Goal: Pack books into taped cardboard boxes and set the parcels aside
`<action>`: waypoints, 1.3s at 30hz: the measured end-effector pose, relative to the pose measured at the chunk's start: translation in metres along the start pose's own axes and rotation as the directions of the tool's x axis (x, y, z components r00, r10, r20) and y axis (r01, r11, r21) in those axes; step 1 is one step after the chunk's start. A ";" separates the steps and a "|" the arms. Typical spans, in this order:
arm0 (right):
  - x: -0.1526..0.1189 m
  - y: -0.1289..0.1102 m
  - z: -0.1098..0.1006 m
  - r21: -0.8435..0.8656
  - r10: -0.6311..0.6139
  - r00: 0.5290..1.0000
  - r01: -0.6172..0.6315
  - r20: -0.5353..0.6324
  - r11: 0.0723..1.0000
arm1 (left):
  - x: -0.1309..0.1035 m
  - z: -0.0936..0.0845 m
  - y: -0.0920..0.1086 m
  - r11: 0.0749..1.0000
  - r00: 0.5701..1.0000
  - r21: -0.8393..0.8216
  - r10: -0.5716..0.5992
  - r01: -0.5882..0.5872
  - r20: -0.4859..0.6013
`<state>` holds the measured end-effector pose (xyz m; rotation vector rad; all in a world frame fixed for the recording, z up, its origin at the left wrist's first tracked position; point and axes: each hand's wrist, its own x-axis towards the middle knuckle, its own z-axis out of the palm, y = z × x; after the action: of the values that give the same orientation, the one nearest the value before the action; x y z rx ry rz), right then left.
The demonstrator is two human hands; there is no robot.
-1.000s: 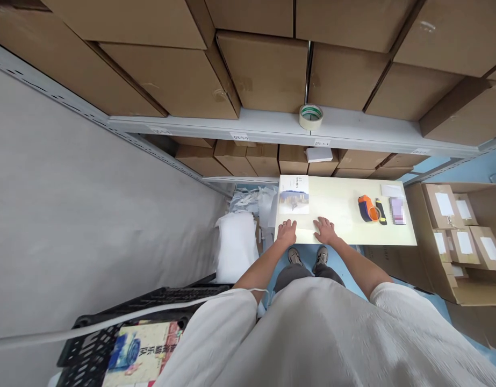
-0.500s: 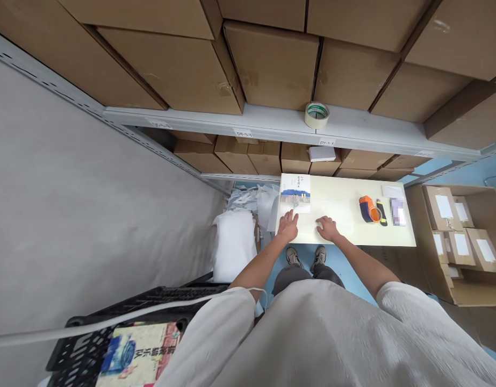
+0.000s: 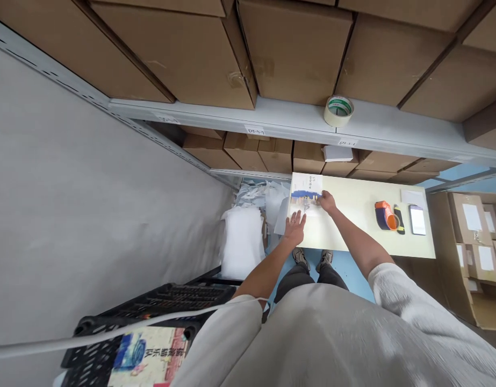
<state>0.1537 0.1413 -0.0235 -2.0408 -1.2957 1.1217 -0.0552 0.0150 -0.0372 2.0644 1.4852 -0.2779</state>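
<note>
A book (image 3: pixel 307 185) with a white cover and a blue painted band lies at the left end of the pale table (image 3: pixel 352 204). My left hand (image 3: pixel 295 230) rests at the book's lower left edge, fingers stretched and apart, holding nothing. At the right edge of the book is my right hand (image 3: pixel 327 202), its fingers closed on that edge. An orange and dark tape dispenser (image 3: pixel 386 216) and a black and yellow cutter (image 3: pixel 399 219) lie farther right, beside a phone (image 3: pixel 417 220) with a lit screen.
Shelves with cardboard boxes (image 3: pixel 294 48) rise ahead, and a tape roll (image 3: pixel 338 111) sits on the shelf edge. White sheets (image 3: pixel 243 242) are stacked left of the table. A black crate (image 3: pixel 98 336) stands lower left; an open carton (image 3: pixel 445 258) is at right.
My right hand has moved left from the bare tabletop to the book's right edge and closed on it. My left hand stays near the book's lower edge. The view has shifted slightly.
</note>
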 end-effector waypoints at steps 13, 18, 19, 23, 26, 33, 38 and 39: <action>0.028 -0.017 0.006 0.007 0.208 0.978 -0.208 -0.019 0.978 | 0.000 0.008 -0.004 1.000 1.000 -0.010 0.011 -0.012 -0.022; 0.018 -0.022 0.003 -0.053 0.046 0.999 -0.047 -0.021 0.997 | -0.003 0.006 -0.002 1.000 1.000 -0.014 0.004 -0.004 -0.005; 0.014 -0.025 0.002 -0.055 0.013 1.000 -0.014 -0.022 0.998 | -0.004 0.005 -0.001 1.000 1.000 -0.015 0.000 0.000 -0.009; -0.003 -0.041 -0.010 -0.008 -0.112 0.992 0.112 -0.060 0.994 | -0.009 0.003 0.000 1.000 1.000 0.008 -0.016 0.016 0.003; -0.011 -0.057 -0.024 0.047 -0.219 0.968 0.226 -0.121 0.973 | -0.009 0.001 -0.001 0.999 0.999 0.032 -0.027 0.026 0.042; -0.020 -0.064 -0.064 0.234 -0.300 0.922 0.356 -0.243 0.905 | 0.001 -0.012 -0.001 0.999 0.992 0.024 -0.029 0.026 0.125; -0.046 -0.007 -0.094 0.352 -0.076 0.987 0.122 -0.144 0.928 | 0.009 -0.023 0.005 0.996 0.992 0.073 -0.062 0.054 0.111; -0.055 0.009 -0.099 0.348 -0.004 0.992 0.049 -0.129 0.936 | 0.009 -0.024 0.006 0.995 0.992 0.078 -0.065 0.057 0.107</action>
<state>0.2284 0.0919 0.0457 -1.7918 -0.9773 1.1013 -0.0503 0.0342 -0.0203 2.0294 1.4938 -0.4696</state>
